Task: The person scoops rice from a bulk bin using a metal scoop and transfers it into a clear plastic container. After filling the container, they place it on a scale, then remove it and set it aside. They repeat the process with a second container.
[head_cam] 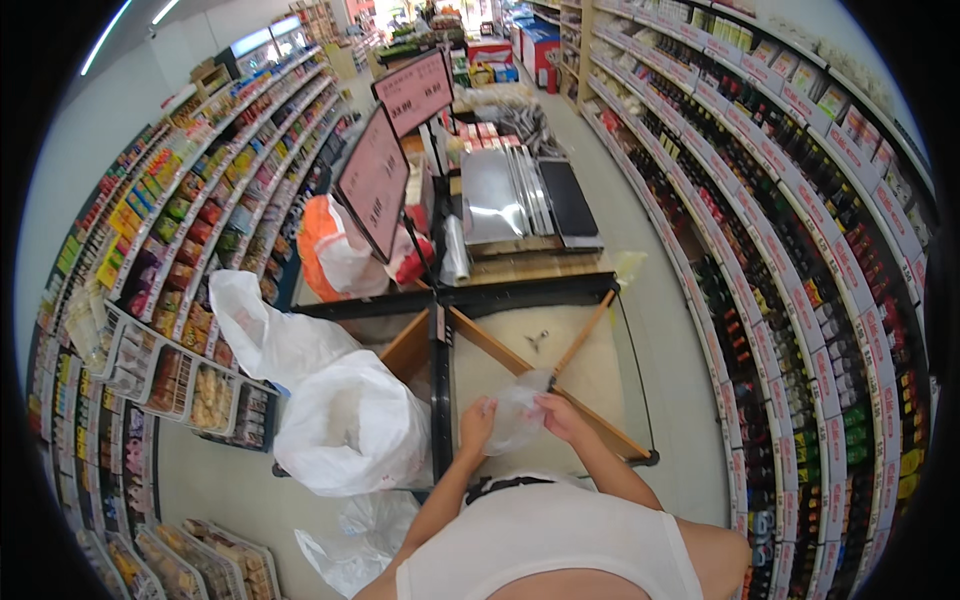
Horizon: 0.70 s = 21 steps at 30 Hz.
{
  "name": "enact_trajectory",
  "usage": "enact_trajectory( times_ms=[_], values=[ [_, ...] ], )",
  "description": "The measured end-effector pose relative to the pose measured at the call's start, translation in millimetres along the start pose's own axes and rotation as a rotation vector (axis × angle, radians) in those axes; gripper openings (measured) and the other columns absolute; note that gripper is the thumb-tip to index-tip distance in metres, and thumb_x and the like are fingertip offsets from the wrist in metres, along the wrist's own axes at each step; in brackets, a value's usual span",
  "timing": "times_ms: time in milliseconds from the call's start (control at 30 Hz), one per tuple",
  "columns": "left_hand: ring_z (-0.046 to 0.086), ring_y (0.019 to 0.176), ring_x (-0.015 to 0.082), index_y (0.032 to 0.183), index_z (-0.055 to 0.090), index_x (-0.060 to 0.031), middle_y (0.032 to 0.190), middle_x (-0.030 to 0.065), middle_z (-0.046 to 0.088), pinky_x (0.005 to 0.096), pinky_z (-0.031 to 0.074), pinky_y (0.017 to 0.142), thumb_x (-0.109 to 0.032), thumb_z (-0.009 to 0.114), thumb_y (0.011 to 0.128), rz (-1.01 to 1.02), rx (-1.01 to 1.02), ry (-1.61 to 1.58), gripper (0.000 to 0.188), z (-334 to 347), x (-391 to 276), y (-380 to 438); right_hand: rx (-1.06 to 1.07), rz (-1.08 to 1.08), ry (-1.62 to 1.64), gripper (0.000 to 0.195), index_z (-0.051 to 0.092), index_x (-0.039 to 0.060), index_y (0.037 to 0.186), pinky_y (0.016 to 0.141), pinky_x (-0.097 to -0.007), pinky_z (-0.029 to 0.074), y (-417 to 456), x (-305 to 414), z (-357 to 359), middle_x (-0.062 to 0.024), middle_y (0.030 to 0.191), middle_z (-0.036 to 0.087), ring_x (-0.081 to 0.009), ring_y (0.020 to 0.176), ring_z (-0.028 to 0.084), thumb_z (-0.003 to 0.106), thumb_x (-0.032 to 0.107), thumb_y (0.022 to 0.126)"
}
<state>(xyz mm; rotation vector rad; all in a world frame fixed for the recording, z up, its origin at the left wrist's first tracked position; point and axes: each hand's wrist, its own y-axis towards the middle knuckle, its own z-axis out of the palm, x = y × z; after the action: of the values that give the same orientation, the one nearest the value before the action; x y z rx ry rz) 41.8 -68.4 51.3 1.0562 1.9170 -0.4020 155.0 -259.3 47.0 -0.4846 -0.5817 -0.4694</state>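
Note:
A clear plastic bag (514,420) is held between my two hands, over a bin of white grain (495,360) that looks like rice. My left hand (478,426) grips its left side. With its fingers closed on the plastic, my right hand (559,416) has the upper right side. Wooden dividers (491,341) cross the bin, and a small metal object (538,341) lies on the grain. To the left stands an open white sack (349,427) with pale contents, next to another white plastic sack (281,334).
Beyond the bin's black frame (532,291) are metal trays (495,199), a plastic roll (456,247) and pink price signs (375,184) on stands. Stocked shelves (772,202) line the right aisle, others (217,180) the left. A crumpled clear bag (367,536) lies low at the left.

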Motion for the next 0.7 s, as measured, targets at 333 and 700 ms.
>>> enact_trajectory(
  times_ms=[333, 700],
  values=[
    [0.065, 0.081, 0.0279, 0.108, 0.064, -0.0058, 0.099, 0.0086, 0.069, 0.045, 0.055, 0.077, -0.038, 0.053, 0.097, -1.11, 0.539, -1.425, 0.036, 25, 9, -3, 0.048, 0.314, 0.32, 0.059, 0.052, 0.0014, 0.13, 0.101, -0.0451, 0.045, 9, -22, -7, -0.014, 0.123, 0.063, -0.0316, 0.11, 0.061, 0.054, 0.048, 0.094],
    [0.061, 0.081, 0.0147, 0.107, 0.065, -0.008, 0.092, 0.0012, 0.065, 0.0313, 0.051, 0.077, -0.036, 0.061, 0.093, -0.83, 0.554, -0.749, 0.032, 27, 8, -4, -0.466, -0.619, -1.541, 0.027, 0.067, 0.0028, 0.095, 0.074, -0.0398, 0.051, -10, -12, 24, -0.0164, 0.088, 0.068, -0.0309, 0.082, 0.065, 0.071, 0.024, 0.078]
  ],
)
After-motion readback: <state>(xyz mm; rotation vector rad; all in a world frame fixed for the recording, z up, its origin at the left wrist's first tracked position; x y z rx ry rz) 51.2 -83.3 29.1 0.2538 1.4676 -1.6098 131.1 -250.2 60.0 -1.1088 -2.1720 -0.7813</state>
